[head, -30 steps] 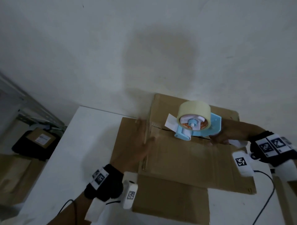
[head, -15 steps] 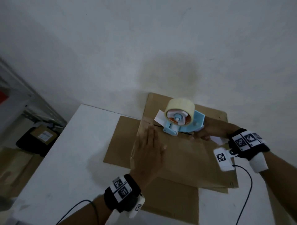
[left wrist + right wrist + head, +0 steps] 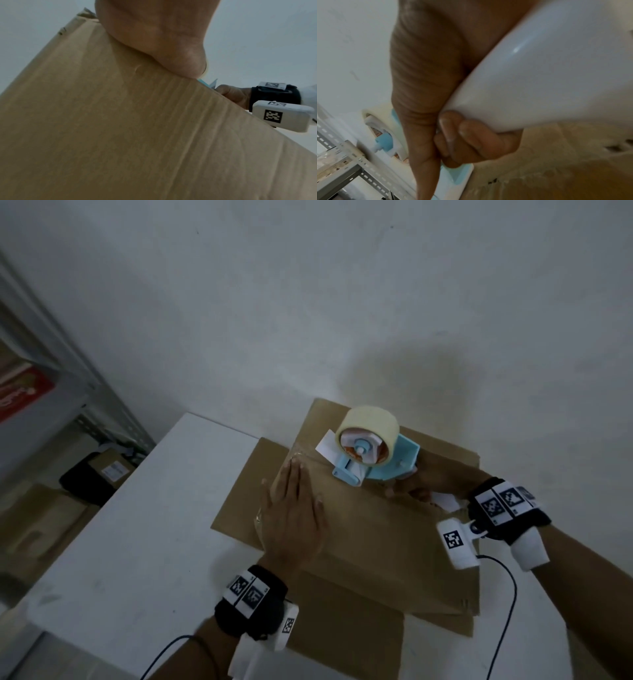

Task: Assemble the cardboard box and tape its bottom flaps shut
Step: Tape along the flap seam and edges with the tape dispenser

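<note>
A brown cardboard box (image 3: 376, 535) stands on the white table (image 3: 144, 529), its closed flaps facing up. My left hand (image 3: 291, 508) lies flat on the flaps near the left end of the seam, fingers straight; the left wrist view shows the palm (image 3: 163, 40) pressing the cardboard (image 3: 120, 135). My right hand (image 3: 431, 484) grips the white handle (image 3: 547, 81) of a light-blue tape dispenser (image 3: 376, 460). The dispenser carries a cream tape roll (image 3: 368, 422) and rests on the seam. Its front sits just right of my left fingertips.
The box's lower flaps (image 3: 342, 635) splay flat on the table toward me and to the left. A white wall (image 3: 308, 302) rises close behind the box. A grey metal shelf (image 3: 68, 392) and boxes on the floor (image 3: 99, 470) stand off the table's left side.
My left hand slid from the box's left edge up onto the flaps and now lies flat there. The dispenser has come down lower onto the seam, nearer my left fingers.
</note>
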